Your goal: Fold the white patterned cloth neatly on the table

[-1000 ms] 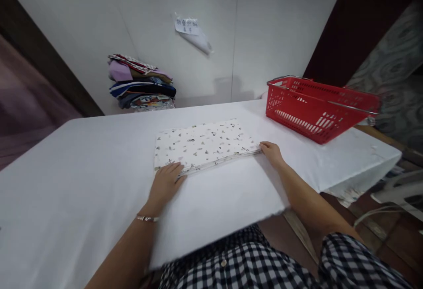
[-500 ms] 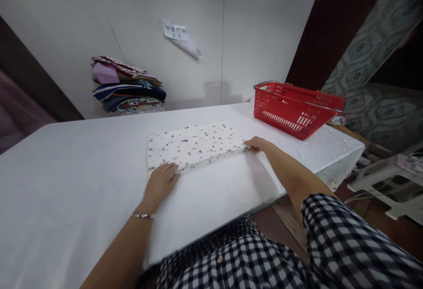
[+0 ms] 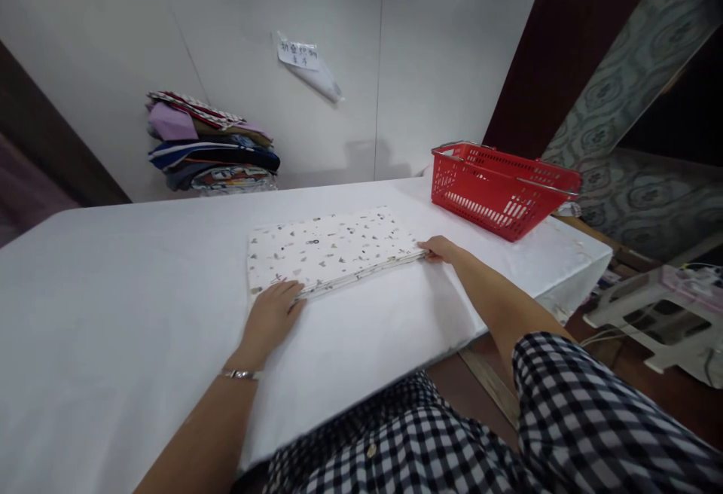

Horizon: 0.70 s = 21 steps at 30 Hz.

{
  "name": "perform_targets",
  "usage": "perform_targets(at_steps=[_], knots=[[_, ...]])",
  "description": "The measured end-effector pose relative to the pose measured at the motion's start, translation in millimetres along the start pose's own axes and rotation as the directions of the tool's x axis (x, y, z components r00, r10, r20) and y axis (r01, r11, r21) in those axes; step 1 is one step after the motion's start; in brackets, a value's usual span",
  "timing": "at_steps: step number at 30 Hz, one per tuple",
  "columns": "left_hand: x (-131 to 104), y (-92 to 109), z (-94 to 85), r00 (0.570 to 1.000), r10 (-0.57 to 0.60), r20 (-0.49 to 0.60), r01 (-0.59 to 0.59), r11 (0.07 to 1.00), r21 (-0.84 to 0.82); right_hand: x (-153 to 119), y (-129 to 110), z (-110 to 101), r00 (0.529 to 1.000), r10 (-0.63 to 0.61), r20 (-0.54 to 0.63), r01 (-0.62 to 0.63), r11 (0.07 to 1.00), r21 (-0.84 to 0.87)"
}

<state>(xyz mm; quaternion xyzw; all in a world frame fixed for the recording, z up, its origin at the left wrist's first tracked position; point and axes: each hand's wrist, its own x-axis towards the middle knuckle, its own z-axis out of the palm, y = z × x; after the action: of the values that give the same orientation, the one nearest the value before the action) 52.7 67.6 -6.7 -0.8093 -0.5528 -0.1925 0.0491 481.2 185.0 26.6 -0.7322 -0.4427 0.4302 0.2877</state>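
A white cloth with a small scattered print (image 3: 333, 247) lies folded in several layers on the white-covered table (image 3: 361, 358). At its near left corner, my left hand (image 3: 276, 313) grips the folded edge, fingers on top and thumb at the near side. My right hand (image 3: 437, 248) pinches the near right corner, with the thumb above and the other fingers partly hidden under the layers. Between the two hands the stacked near edge of the cloth shows as a slanting line.
Behind the table's left part, a pile of folded fabrics (image 3: 212, 144) stands by the wall. A red plastic basket (image 3: 502, 189) with metal handles sits at the back right. A paper sign (image 3: 298, 53) hangs on the wall. A white stool (image 3: 660, 313) is on the floor at right.
The view has shifted slightly, moving the pile, basket and stool a little left in the picture. Both hands keep their hold on the cloth, which lies as before.
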Motion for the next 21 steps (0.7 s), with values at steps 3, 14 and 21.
perform_targets(at_steps=[3,14,21], knots=[[1,0,-0.2,1.000,0.006,-0.005,-0.006,1.000,-0.007,-7,7,-6,0.995,-0.008,0.099,-0.004,0.992,0.129],[1,-2,1.6,0.999,0.021,-0.034,-0.022,0.999,-0.032,-19,26,-16,0.976,-0.117,0.181,0.051,0.940,0.336],[1,-4,2.6,0.999,0.032,-0.031,-0.033,0.999,-0.022,-11,31,-6,0.987,-0.133,0.087,0.102,0.950,0.294]])
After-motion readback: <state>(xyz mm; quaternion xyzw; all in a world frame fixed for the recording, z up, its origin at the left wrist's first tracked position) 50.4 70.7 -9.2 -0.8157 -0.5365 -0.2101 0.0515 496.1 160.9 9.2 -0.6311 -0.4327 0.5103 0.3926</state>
